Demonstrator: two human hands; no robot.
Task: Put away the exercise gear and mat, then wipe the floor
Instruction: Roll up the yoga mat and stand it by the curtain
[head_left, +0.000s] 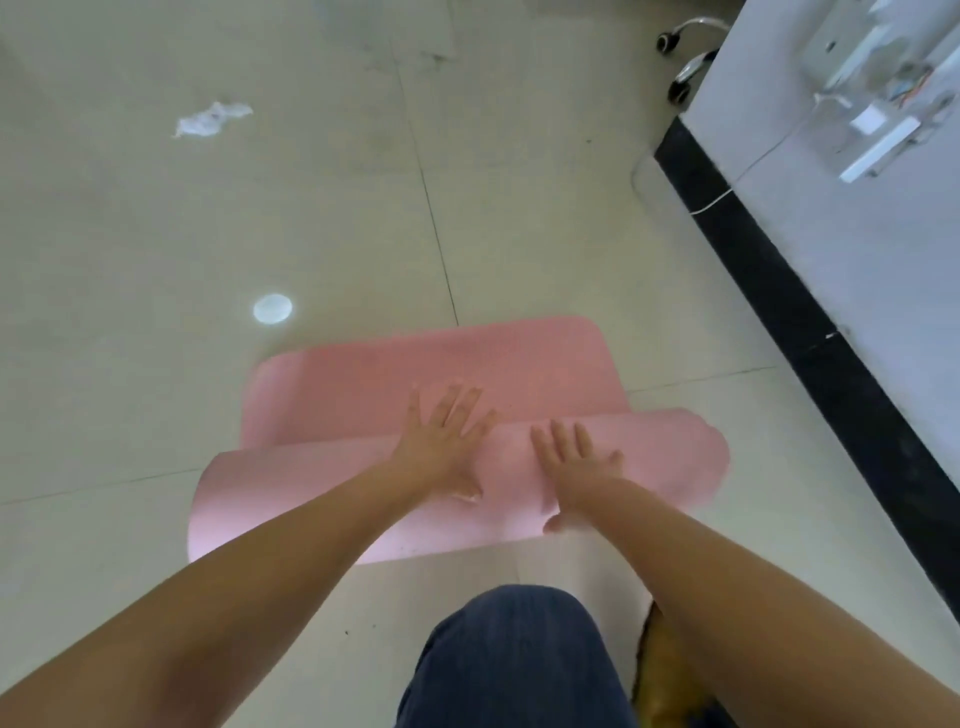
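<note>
The pink mat (519, 374) sits on the pale tiled floor (156, 234), mostly rolled up with a short flat bit left at the far end; left hand (441, 441) and right hand (576, 462) lie flat on the roll, fingers spread, palms down; a crumpled white tissue (210, 119) lies well apart, far left; a black-edged wall (779, 270) runs along the right.

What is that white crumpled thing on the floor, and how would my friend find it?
Start at the pink mat under the two hands, then look far up and left across the pale tiled floor. The crumpled white scrap lies there alone. Unlike the smooth round bright spot nearer the mat, it is ragged and wrinkled.
</note>
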